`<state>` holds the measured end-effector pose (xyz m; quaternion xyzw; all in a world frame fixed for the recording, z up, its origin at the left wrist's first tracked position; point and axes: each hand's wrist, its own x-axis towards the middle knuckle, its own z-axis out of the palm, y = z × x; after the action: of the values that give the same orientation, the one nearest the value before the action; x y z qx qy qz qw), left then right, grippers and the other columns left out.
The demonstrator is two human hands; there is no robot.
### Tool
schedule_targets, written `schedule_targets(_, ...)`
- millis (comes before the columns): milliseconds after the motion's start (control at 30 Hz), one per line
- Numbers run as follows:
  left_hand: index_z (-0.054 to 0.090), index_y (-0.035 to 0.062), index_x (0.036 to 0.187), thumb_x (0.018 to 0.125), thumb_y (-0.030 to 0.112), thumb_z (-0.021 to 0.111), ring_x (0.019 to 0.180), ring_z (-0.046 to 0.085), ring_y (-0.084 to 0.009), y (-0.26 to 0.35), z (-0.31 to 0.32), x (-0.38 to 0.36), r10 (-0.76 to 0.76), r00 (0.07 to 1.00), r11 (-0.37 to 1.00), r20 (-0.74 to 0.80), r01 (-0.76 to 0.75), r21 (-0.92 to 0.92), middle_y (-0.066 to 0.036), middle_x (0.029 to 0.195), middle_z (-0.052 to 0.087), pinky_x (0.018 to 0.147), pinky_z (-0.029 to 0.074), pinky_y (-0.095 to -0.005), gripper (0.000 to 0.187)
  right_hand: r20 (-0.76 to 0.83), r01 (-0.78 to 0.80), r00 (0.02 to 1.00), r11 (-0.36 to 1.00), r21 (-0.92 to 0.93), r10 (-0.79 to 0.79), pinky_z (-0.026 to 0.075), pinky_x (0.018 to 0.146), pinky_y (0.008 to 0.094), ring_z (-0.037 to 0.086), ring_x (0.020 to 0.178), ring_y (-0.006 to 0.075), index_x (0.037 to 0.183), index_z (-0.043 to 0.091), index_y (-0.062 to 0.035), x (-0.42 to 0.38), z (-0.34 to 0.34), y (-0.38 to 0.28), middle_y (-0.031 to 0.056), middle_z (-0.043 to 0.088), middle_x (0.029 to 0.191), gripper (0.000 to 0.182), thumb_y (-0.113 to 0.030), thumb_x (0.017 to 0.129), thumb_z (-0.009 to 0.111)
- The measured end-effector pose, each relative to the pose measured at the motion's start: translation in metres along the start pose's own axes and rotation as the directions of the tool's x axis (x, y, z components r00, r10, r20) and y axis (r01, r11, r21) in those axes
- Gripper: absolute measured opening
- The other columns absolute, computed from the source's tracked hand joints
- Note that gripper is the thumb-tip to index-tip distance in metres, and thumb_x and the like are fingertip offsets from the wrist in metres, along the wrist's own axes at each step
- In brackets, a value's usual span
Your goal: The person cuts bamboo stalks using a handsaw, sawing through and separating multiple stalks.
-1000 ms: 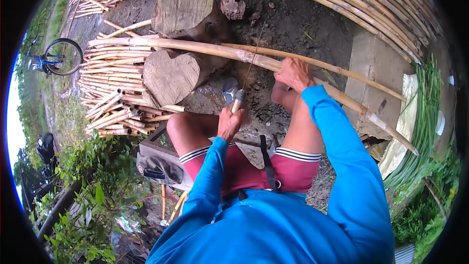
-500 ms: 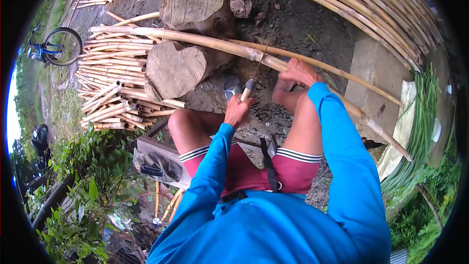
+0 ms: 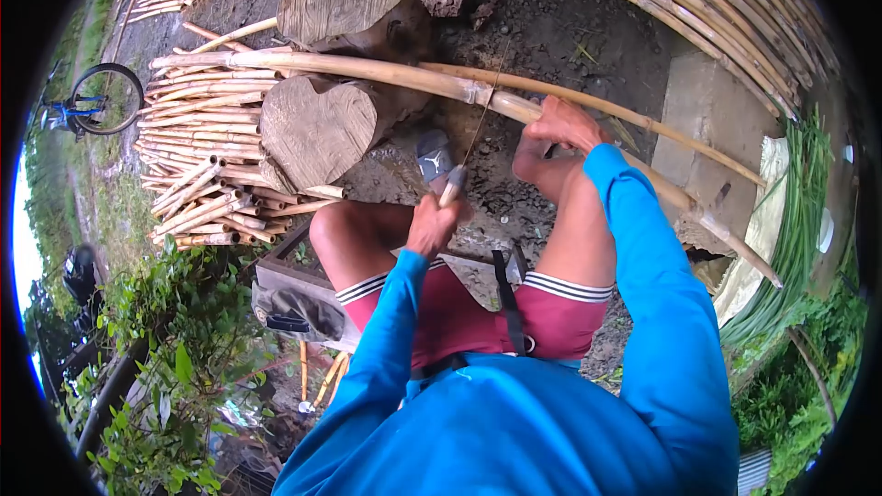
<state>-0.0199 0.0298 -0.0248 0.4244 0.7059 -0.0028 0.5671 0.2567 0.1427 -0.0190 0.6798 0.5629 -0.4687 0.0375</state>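
Observation:
My left hand is closed around the pale handle of a narrow-bladed saw. Its thin blade lies across a long bamboo pole, close to a joint. My right hand grips that pole just right of the blade. The pole slants from the stacked bamboo at the left down to the right, passing over my right leg's side. Near the saw handle, a foot in a grey slipper rests on the ground. A thinner bamboo pole lies behind the held one.
Two cut logs stand at centre left, beside a stack of short bamboo pieces. Long bamboo poles lie along the upper right. A concrete block and green stalks are at right; a bicycle is at far left.
My left hand has drawn the saw back toward my body, down and slightly left. My right hand keeps its grip on the pole. The whole view has shifted slightly.

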Motion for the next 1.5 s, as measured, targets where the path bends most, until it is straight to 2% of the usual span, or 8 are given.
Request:
schedule_targets(267,0.066,-0.0048,0.087,0.077,0.031,0.061,0.071,0.066,-0.0328,0.019,0.001,-0.005,0.631,0.775,0.692,0.029,-0.580,0.429,-0.024,0.076,0.065,0.070,0.049,-0.0429,0.038,0.044,0.009,0.999,0.999,-0.046,-0.007,0.044,0.048,0.0409,0.058,0.050,0.0272,0.069,0.064,0.0074,-0.007,-0.006,-0.006,0.0176,0.057,0.055,0.038,-0.030,0.064,0.068)
schedule_targets(333,0.065,-0.0078,0.086,0.076,0.033,0.062,0.070,0.066,-0.0324,0.000,-0.004,-0.036,0.117,0.992,0.993,-0.045,-0.118,-0.008,-0.025,0.074,0.064,0.070,0.049,-0.0426,0.042,0.053,0.043,0.998,0.999,-0.027,-0.041,0.046,0.050,0.0411,0.059,0.052,0.0280,0.071,0.065,0.0078,-0.006,-0.008,-0.001,0.0183,0.058,0.057,0.039,-0.030,0.064,0.068)
schedule_targets(433,0.066,-0.0070,0.087,0.076,0.033,0.062,0.070,0.066,-0.0318,0.002,-0.009,-0.032,-0.051,0.999,0.999,0.008,0.051,-0.015,-0.024,0.072,0.065,0.070,0.049,-0.0424,0.042,0.012,0.064,0.998,0.997,-0.050,-0.063,0.048,0.052,0.0411,0.061,0.055,0.0290,0.074,0.066,0.0083,0.004,0.000,0.003,0.0196,0.060,0.060,0.040,-0.029,0.063,0.067)
schedule_targets(733,0.062,-0.0086,0.085,0.077,0.035,0.062,0.061,0.061,-0.0309,0.037,0.001,0.015,0.363,0.932,0.932,-0.021,-0.363,-0.001,-0.020,0.065,0.061,0.062,0.046,-0.0445,0.044,0.040,0.036,0.999,0.999,-0.037,-0.035,0.049,0.051,0.0400,0.061,0.052,0.0282,0.073,0.066,0.0085,0.000,-0.002,-0.004,0.0193,0.060,0.058,0.040,-0.030,0.063,0.067)
schedule_targets(1100,0.054,0.0037,0.072,0.083,0.028,0.063,0.041,0.042,-0.0084,0.019,0.017,0.042,0.169,0.981,0.962,-0.100,-0.186,-0.200,0.001,0.054,0.047,0.038,0.031,-0.0278,0.028,-0.384,0.017,0.917,0.970,-0.241,-0.111,0.055,0.078,0.0473,0.067,0.083,0.0424,0.088,0.072,0.0020,-0.008,0.017,-0.010,0.0258,0.068,0.085,0.037,-0.028,0.068,0.066)
schedule_targets(1267,0.063,-0.0013,0.082,0.077,0.031,0.065,0.058,0.057,-0.0168,0.047,-0.024,0.000,0.092,0.994,0.984,-0.056,-0.099,-0.146,-0.012,0.063,0.059,0.055,0.044,-0.0352,0.033,-0.373,0.000,0.922,0.963,-0.270,-0.104,0.055,0.077,0.0483,0.067,0.083,0.0422,0.088,0.071,0.0019,0.001,0.030,-0.013,0.0268,0.068,0.084,0.036,-0.028,0.069,0.066)
schedule_targets(1400,0.046,0.0088,0.070,0.082,0.025,0.064,0.040,0.035,-0.0077,0.031,-0.031,0.005,0.478,0.877,0.873,0.044,-0.470,-0.129,0.004,0.053,0.040,0.037,0.023,-0.0265,0.027,-0.380,0.127,0.892,0.942,-0.309,-0.245,0.055,0.078,0.0462,0.067,0.080,0.0417,0.087,0.070,0.0032,-0.005,0.027,-0.011,0.0256,0.068,0.081,0.039,-0.032,0.070,0.068)
schedule_targets(1500,0.048,0.0091,0.070,0.082,0.024,0.065,0.039,0.035,-0.0072,0.032,-0.027,0.001,0.108,0.993,0.950,0.037,-0.092,-0.299,0.004,0.053,0.040,0.037,0.023,-0.0262,0.026,-0.341,0.247,0.880,0.931,-0.269,-0.332,0.054,0.080,0.0455,0.066,0.083,0.0409,0.086,0.070,0.0015,-0.012,0.019,-0.006,0.0247,0.068,0.085,0.039,-0.034,0.068,0.069)
